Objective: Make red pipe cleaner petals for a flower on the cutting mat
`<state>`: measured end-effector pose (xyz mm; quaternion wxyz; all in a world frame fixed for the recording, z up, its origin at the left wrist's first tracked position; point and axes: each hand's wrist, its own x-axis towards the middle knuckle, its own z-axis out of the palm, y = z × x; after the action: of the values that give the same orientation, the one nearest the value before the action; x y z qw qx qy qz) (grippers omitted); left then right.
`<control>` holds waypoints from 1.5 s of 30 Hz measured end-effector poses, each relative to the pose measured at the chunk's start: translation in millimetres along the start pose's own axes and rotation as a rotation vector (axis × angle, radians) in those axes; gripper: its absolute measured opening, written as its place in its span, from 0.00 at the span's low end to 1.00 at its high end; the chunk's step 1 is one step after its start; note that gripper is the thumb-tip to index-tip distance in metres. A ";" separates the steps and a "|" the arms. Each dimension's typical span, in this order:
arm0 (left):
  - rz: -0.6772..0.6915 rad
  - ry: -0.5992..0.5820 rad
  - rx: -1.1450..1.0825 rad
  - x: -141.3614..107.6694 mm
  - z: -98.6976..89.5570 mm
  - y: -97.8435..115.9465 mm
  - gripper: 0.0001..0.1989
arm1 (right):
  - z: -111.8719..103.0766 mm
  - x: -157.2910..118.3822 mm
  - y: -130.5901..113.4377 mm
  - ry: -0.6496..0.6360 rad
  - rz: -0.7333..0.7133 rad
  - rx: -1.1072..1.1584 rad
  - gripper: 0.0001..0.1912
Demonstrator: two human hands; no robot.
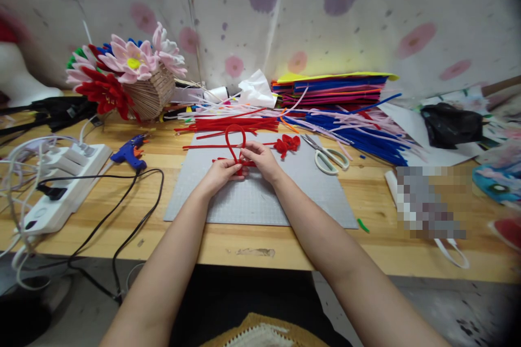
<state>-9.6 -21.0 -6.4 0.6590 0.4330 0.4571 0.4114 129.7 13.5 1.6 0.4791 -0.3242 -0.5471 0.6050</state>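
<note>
Both my hands meet over a grey cutting mat (252, 209). Between them stands a red pipe cleaner (226, 138) bent into an upright loop. My left hand (223, 174) pinches the loop's base, where more red stems bunch together. My right hand (260, 158) has its fingertips closed on the loop's right side. A curled red pipe cleaner piece (287, 145) lies at the mat's upper right. Beside it rest scissors (325, 155) with pale handles. Loose red pipe cleaners (240, 123) lie just behind my hands.
Blue pipe cleaners (366, 138) and a stacked multicoloured bundle (334, 92) lie at the back. A basket (150, 92) of fuzzy flowers stands back left. A blue glue gun (129, 153), its black cable and a white power strip (65, 190) occupy the left. A green scrap (363, 225) lies right of the mat.
</note>
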 end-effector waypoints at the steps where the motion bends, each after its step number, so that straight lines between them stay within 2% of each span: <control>1: -0.002 0.005 0.002 -0.5 0.9 0.9 0.11 | 0.2 0.2 0.6 -0.004 0.003 0.006 0.12; 5: -0.004 0.016 0.014 -2.2 3.6 3.4 0.13 | -0.4 1.3 3.8 -0.018 0.013 0.024 0.13; 10: -0.011 0.018 0.044 -1.8 4.3 3.3 0.09 | -3.3 3.5 6.5 -0.053 0.028 0.035 0.17; 14: -0.038 -0.014 0.086 0.7 2.6 1.7 0.07 | -5.2 2.6 2.5 -0.123 0.162 0.005 0.22; 17: -0.071 -0.056 0.130 1.3 1.4 2.7 0.06 | -7.2 0.2 -2.7 -0.235 0.282 -0.016 0.20; 20: -0.094 -0.089 0.140 0.1 1.3 5.3 0.06 | -10.1 -0.6 -3.2 -0.346 0.307 -0.008 0.15; 22: -0.097 -0.089 0.122 -0.8 1.8 6.8 0.06 | -11.3 0.8 0.0 -0.310 0.263 -0.019 0.14; 26: -0.094 -0.083 0.079 -1.3 3.0 6.5 0.08 | -8.2 6.1 6.6 -0.128 0.149 -0.139 0.15; 29: -0.106 -0.077 0.069 -1.0 3.8 4.9 0.08 | -2.9 8.6 5.0 -0.041 0.105 -0.220 0.15; 38: -0.114 -0.054 0.098 -2.6 6.5 6.0 0.05 | 4.1 7.9 1.5 -0.012 0.112 -0.191 0.14; 41: -0.134 -0.075 0.110 -5.2 6.0 7.9 0.04 | -2.1 6.1 -0.3 -0.116 0.214 -0.086 0.14; 45: -0.168 -0.212 0.021 -8.6 3.4 10.3 0.04 | -15.8 1.4 -8.6 -0.408 0.376 0.143 0.14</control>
<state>-10.0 -26.8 6.1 0.7313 0.4412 0.4237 0.3017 145.7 19.9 7.1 0.2603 -0.2569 -0.5182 0.7731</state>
